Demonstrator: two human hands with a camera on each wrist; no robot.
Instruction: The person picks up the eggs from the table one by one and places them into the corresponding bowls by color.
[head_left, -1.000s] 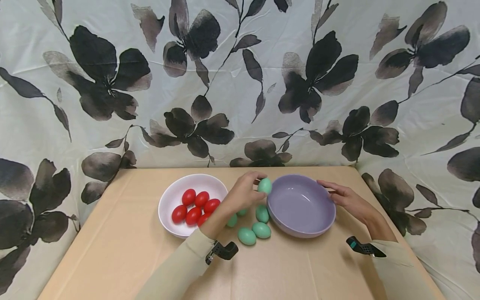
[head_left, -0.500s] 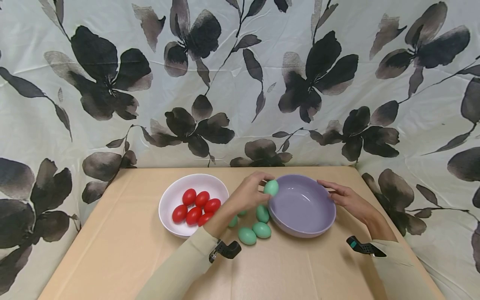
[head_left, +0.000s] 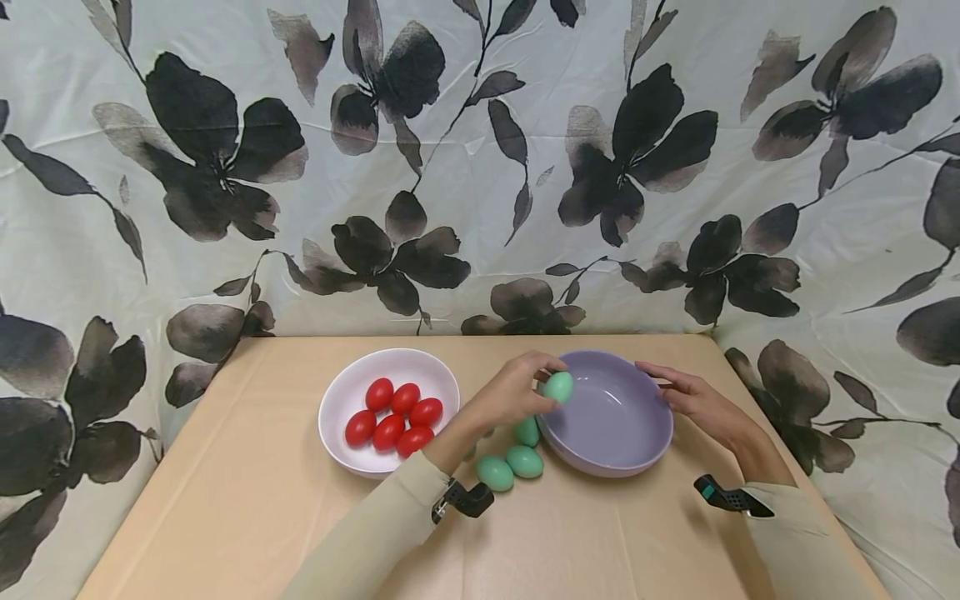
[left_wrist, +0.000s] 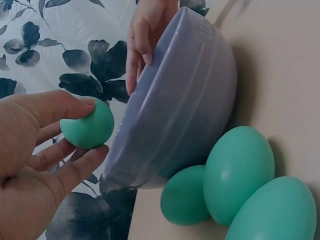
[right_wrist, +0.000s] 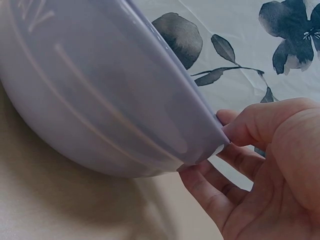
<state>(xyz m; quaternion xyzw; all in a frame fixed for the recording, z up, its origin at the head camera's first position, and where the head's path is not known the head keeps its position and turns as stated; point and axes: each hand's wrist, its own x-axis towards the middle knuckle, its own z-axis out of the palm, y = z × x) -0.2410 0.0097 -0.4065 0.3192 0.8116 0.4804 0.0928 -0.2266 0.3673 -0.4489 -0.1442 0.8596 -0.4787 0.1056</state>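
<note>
My left hand (head_left: 517,389) pinches a green egg (head_left: 558,387) between thumb and fingertips, just over the left rim of the purple bowl (head_left: 607,417). In the left wrist view, that egg (left_wrist: 90,126) is above the tabletop, beside the rim. Across the bowl, my right hand (head_left: 697,404) holds its right edge; the right wrist view shows the thumb (right_wrist: 245,127) at the rim and fingers against the outer wall. Several more green eggs (head_left: 495,473) lie on the table left of the bowl, some partly hidden behind my left hand. No egg shows inside the purple bowl.
A white bowl (head_left: 333,437) with several red eggs (head_left: 388,433) stands left of my left forearm. The wooden-toned table (head_left: 225,500) ends at a flowered cloth (head_left: 510,183) behind it.
My left hand has moved right and slightly nearer with the green egg, from beside the purple bowl to over its left rim. My right hand has stayed at the bowl's edge.
</note>
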